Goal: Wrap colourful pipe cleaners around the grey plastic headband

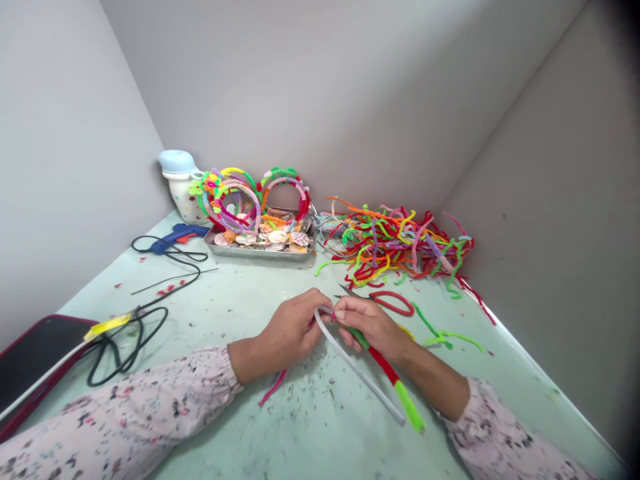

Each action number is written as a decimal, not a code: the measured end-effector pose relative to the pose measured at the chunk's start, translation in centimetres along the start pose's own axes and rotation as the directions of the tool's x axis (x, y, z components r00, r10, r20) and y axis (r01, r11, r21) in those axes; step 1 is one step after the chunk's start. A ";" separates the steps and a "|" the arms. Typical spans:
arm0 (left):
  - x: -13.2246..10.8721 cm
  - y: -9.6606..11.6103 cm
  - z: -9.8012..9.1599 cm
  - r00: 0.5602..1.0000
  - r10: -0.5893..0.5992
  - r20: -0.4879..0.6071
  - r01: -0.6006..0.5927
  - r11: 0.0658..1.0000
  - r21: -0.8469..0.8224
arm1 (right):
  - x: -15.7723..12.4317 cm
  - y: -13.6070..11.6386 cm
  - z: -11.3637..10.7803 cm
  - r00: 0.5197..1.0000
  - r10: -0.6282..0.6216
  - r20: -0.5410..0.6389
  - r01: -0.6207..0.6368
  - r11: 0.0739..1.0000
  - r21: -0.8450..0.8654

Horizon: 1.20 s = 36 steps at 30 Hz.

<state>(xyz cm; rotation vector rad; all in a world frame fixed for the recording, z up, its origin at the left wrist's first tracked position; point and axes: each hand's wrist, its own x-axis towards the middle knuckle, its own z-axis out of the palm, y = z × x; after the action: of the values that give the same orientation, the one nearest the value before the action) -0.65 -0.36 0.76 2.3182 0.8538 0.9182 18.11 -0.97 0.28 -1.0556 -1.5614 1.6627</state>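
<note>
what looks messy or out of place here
The fuzzy stems lie tangled at the back right, one red strand straggling to the edge of the table; red scraps are scattered like litter in front of the blue glue gun.

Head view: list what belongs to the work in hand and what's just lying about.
Likely belongs: held grey strip; held green-and-red fuzzy strip; fuzzy stem pile; scissors.
Likely lying about: glue gun; shell tray; blue-lidded bottle.

On my feed I see a loose, pale pink left sleeve (pixel 130 413) at eight o'clock, flecked with black, grey and rose and gathered into a snug cuff (pixel 227 373). At four o'clock I get the matching right sleeve (pixel 500 427), softly wrinkled.
</note>
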 end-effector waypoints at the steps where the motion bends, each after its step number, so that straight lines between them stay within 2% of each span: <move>1: 0.0 0.0 0.0 1.000 0.011 -0.002 -0.011 1.000 0.006 | 0.0 0.0 0.0 1.000 0.002 0.001 -0.002 1.000 0.000; 15: -0.3 -0.6 0.0 0.991 0.137 -0.003 -0.134 0.975 0.174 | 0.0 -0.4 0.0 1.000 0.021 0.022 -0.021 1.000 0.011; 23: -0.3 -0.6 0.2 0.992 0.114 -0.055 -0.100 0.972 0.215 | 0.0 -0.8 0.3 1.000 0.004 0.015 -0.004 1.000 0.022; 29: -0.1 -0.1 0.1 0.997 0.016 -0.079 -0.002 0.985 0.172 | 0.1 -0.6 0.3 1.000 0.029 -0.004 -0.029 1.000 0.009; 33: 0.0 0.0 0.0 0.998 -0.012 -0.061 0.015 0.999 0.048 | 0.1 -0.4 0.3 1.000 -0.003 -0.010 0.003 1.000 -0.001; 36: 0.1 -0.1 0.1 0.997 -0.032 -0.068 0.030 0.999 -0.029 | 0.2 -0.4 0.2 0.999 0.021 -0.027 -0.021 1.000 0.009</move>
<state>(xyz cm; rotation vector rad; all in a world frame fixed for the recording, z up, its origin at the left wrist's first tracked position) -0.59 -0.23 0.69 2.2545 0.8964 0.9952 17.83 -0.89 0.64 -1.0893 -1.5294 1.6609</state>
